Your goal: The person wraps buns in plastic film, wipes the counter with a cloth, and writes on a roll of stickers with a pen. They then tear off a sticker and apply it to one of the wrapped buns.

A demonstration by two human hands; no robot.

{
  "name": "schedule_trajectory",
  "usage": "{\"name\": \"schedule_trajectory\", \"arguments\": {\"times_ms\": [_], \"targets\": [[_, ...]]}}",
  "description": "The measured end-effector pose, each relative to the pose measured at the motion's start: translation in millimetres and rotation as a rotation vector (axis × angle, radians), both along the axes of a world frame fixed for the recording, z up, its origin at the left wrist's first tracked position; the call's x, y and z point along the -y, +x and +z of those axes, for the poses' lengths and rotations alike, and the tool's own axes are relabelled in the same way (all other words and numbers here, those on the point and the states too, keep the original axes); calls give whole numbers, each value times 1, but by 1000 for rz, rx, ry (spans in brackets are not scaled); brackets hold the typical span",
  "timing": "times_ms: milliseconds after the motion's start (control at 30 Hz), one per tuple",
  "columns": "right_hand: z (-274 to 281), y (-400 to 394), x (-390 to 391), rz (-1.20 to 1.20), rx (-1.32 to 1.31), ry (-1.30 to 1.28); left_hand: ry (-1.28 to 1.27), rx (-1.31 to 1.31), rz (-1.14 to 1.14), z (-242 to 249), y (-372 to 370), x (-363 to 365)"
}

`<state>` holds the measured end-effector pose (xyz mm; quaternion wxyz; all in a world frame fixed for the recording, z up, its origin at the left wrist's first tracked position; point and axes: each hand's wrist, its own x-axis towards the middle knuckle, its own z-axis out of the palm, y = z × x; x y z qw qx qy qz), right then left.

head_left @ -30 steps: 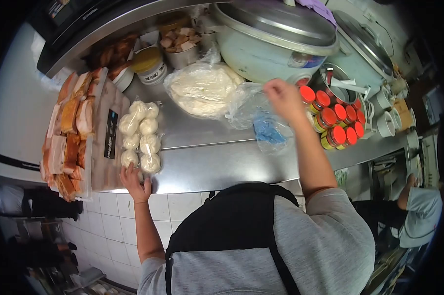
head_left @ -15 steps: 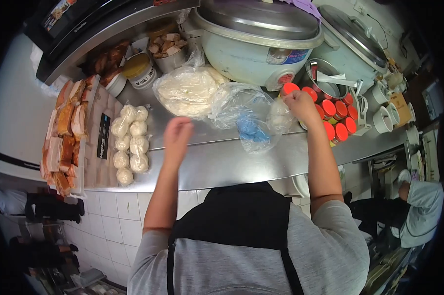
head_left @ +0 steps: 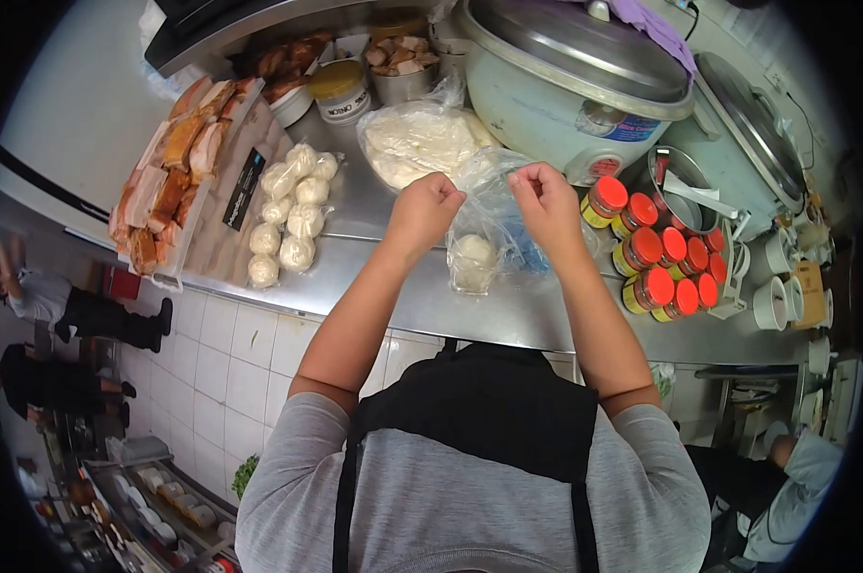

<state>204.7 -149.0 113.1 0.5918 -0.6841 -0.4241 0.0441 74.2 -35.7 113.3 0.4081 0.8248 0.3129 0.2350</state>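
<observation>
A clear plastic bag (head_left: 482, 229) is stretched between my two hands, with a round white dough-like ball (head_left: 472, 256) low inside it. My left hand (head_left: 426, 212) pinches the bag's upper left side. Opposite it, the fingers of my right hand (head_left: 549, 203) are closed on the upper right side. Behind the bag, partly hidden, a crumpled blue plastic piece (head_left: 525, 250) lies on the steel counter. A larger bag of white dough (head_left: 422, 143) sits just beyond my hands. To the left, several bagged white balls (head_left: 305, 220) stand in two rows.
Red-lidded jars (head_left: 644, 248) crowd the counter at right, beside a steel pot (head_left: 684, 167). A big rice cooker (head_left: 546, 105) stands behind. Meat pieces (head_left: 178, 143) fill a tray at left, near an onion tub (head_left: 339, 93). Other people (head_left: 87, 310) are in the background.
My right hand has brought the bagged white ball leftward from beside the jars. My left hand has come in from the left and closed on the bag. The view has shifted.
</observation>
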Motion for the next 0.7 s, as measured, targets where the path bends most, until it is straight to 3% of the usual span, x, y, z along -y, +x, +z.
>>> {"name": "schedule_trajectory", "arguments": {"times_ms": [100, 133, 233, 333, 400, 433, 500, 567, 600, 667, 700], "targets": [[9, -36, 1, 257, -145, 120, -25, 28, -13, -2, 2, 8], [9, -44, 2, 290, -208, -97, -82, 47, -12, -1, 2, 9], [-30, -46, -6, 276, 132, -530, -199, 91, -95, 2, 3, 13], [-73, -34, -10, 454, 333, -300, -314, 136, -305, -3, 3, 24], [-80, -25, -3, 474, 313, -602, -507, 216, -412, -11, 2, 24], [-81, -21, -1, 478, 303, -749, -400, 233, -307, -21, -2, 16], [-98, -20, 5, 435, 102, -665, -186, 274, -102, -60, -16, -11], [-127, -19, 7, 324, -19, -472, -234, -5, -40, -107, -32, -22], [-121, -22, 7, 325, -198, -505, -256, -146, -8, -119, -38, -20], [-102, -33, 5, 324, -556, -561, -470, -102, -74, -118, -35, 3], [-102, -32, 3, 302, -434, -599, -576, -79, -107, -117, -31, 12]]}}
